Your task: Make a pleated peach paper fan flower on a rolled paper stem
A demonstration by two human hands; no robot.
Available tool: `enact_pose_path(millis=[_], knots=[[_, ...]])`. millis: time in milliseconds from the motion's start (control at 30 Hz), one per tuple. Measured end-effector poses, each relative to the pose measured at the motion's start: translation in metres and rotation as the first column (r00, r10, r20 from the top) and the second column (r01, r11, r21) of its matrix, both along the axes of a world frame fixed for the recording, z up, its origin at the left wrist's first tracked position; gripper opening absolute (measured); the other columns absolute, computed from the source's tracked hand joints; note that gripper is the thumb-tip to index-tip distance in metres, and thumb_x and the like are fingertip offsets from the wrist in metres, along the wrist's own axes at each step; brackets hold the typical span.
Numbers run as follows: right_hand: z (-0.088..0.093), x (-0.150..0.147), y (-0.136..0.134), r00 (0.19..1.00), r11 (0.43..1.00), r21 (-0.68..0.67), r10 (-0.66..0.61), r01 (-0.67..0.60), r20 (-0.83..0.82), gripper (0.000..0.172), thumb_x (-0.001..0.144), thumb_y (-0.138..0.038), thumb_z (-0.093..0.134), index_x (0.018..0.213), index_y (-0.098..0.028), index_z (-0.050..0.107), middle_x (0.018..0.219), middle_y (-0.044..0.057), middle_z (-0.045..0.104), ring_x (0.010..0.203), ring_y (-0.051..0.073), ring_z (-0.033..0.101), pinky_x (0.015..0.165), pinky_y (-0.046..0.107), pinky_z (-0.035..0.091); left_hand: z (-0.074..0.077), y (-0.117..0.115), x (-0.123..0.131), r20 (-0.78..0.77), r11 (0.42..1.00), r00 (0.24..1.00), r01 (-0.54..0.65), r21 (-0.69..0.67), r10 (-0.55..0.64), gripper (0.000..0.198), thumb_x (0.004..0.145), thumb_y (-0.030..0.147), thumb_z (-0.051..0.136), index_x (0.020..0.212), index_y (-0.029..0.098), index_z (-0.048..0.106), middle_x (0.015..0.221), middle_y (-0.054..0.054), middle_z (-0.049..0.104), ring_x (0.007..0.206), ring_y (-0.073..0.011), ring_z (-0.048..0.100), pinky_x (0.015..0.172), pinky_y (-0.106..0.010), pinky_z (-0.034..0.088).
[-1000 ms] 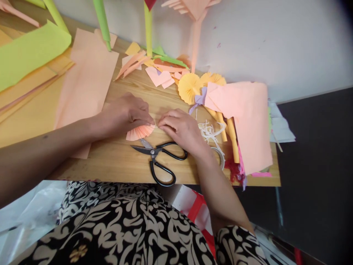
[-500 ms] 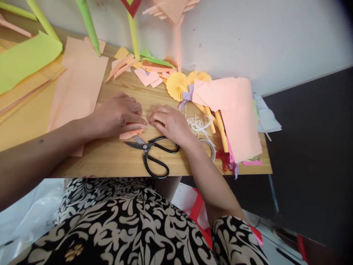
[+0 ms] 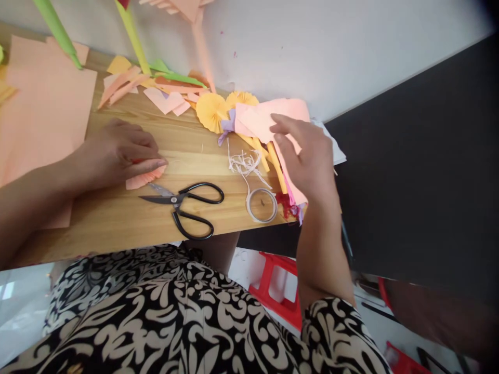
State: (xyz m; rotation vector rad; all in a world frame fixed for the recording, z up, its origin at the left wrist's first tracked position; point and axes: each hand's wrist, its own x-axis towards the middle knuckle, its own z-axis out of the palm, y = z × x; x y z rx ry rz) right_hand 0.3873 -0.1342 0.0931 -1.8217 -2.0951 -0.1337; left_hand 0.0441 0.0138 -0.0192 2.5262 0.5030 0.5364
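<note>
My left hand (image 3: 120, 153) is closed on a small pleated peach paper fan (image 3: 145, 178), pinching it near the wooden table top; the palm hides part of it. My right hand (image 3: 306, 156) is open, thumb and fingers apart, over the peach paper stack (image 3: 290, 110) at the right; whether it touches the stack I cannot tell. Between the hands lie black-handled scissors (image 3: 175, 200) with spread blades, a tangle of white string (image 3: 245, 163) and a roll of tape (image 3: 249, 208). Two yellow pleated paper rounds (image 3: 212, 112) sit behind the string.
Peach paper sheets (image 3: 47, 104) cover the table's left side. Cut paper scraps (image 3: 163, 98) lie along the wall. Rolled yellow paper (image 3: 277, 169) sticks out beneath the stack. A dark panel (image 3: 413, 171) stands at the right, and a red stool (image 3: 273, 283) is below.
My right hand has left the pleated paper and moved right, opening over the peach stack. My left hand keeps hold of the fan. The view has turned to the right.
</note>
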Motion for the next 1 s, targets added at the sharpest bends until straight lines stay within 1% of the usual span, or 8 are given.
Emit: enact_pose_path(millis=[100,233,333,500,667,833,933,1000], knots=[[0.002,0.016,-0.011,0.999,0.999,0.031,-0.043,0.044,-0.017,0.037,0.108,-0.038,0.04,0.129,-0.025,0.067,0.117,0.008,0.076,0.116,0.027,0.068,0.102,0.05,0.049,0.0,-0.001,0.003,-0.04,0.996,0.999,-0.019,0.087,0.023,0.034,0.101,0.043,0.05,0.08,0.026,0.069,0.084,0.0,0.072,0.08,-0.018,0.054,0.079,-0.035,0.041],[-0.007,0.008,-0.012,0.999,0.995,-0.101,-0.016,0.012,-0.041,0.023,0.1,-0.029,0.052,0.097,-0.024,0.074,0.098,0.005,0.077,0.095,0.024,0.07,0.089,0.042,0.05,0.003,-0.003,0.007,-0.04,0.996,0.998,-0.055,0.07,0.057,0.034,0.1,0.042,0.05,0.08,0.022,0.068,0.084,-0.001,0.072,0.08,-0.0172,0.057,0.08,-0.034,0.042],[-0.017,-0.004,-0.003,1.0,0.984,-0.179,-0.012,0.009,-0.016,0.019,0.096,-0.026,0.055,0.085,-0.023,0.071,0.089,0.004,0.074,0.085,0.022,0.065,0.081,0.039,0.045,0.003,-0.004,0.007,-0.059,0.99,0.991,-0.111,0.081,0.116,0.033,0.097,0.044,0.053,0.082,0.02,0.069,0.082,-0.002,0.071,0.079,-0.0175,0.056,0.079,-0.033,0.041],[-0.03,-0.014,0.022,0.996,0.967,-0.244,-0.053,0.068,0.068,0.018,0.093,-0.019,0.055,0.082,-0.022,0.069,0.088,0.005,0.072,0.08,0.021,0.061,0.078,0.037,0.04,0.002,-0.003,0.006,-0.142,0.974,0.964,-0.222,0.031,0.224,0.026,0.092,0.042,0.06,0.093,0.018,0.069,0.081,-0.002,0.072,0.075,-0.0162,0.054,0.073,-0.029,0.039],[-0.021,-0.013,0.025,0.986,0.944,-0.304,-0.084,0.124,0.142,0.022,0.091,-0.016,0.051,0.086,-0.022,0.071,0.093,0.005,0.074,0.083,0.021,0.061,0.075,0.036,0.036,0.002,-0.005,0.006,-0.111,0.974,0.968,-0.228,-0.002,0.226,0.041,0.098,0.049,0.054,0.117,0.017,0.07,0.089,-0.002,0.073,0.079,-0.0158,0.057,0.078,-0.028,0.041],[-0.011,-0.021,0.004,0.963,0.832,-0.499,-0.141,0.242,0.232,0.021,0.092,-0.022,0.053,0.082,-0.021,0.071,0.085,0.003,0.073,0.074,0.017,0.058,0.064,0.031,0.029,0.013,-0.013,0.008,-0.037,0.974,0.974,-0.222,0.05,0.224,0.048,0.105,0.05,0.042,0.093,0.013,0.071,0.09,-0.007,0.07,0.087,-0.0167,0.058,0.088,-0.031,0.042],[-0.024,-0.03,-0.004,0.956,0.769,-0.579,-0.142,0.271,0.259,0.018,0.093,-0.027,0.056,0.085,-0.021,0.071,0.088,0.003,0.075,0.078,0.018,0.06,0.061,0.03,0.028,0.02,-0.018,0.008,-0.003,0.965,0.965,-0.263,0.016,0.264,0.042,0.104,0.046,0.047,0.085,0.014,0.068,0.089,-0.005,0.066,0.088,-0.0141,0.055,0.088,-0.027,0.041],[-0.037,-0.034,-0.005,0.948,0.767,-0.573,-0.147,0.289,0.282,0.017,0.093,-0.025,0.055,0.087,-0.021,0.07,0.09,0.005,0.076,0.08,0.019,0.062,0.06,0.031,0.027,0.021,-0.019,0.008,-0.002,0.959,0.959,-0.282,0.002,0.282,0.037,0.101,0.043,0.051,0.084,0.014,0.066,0.089,-0.003,0.064,0.089,-0.0133,0.054,0.089,-0.026,0.041]])
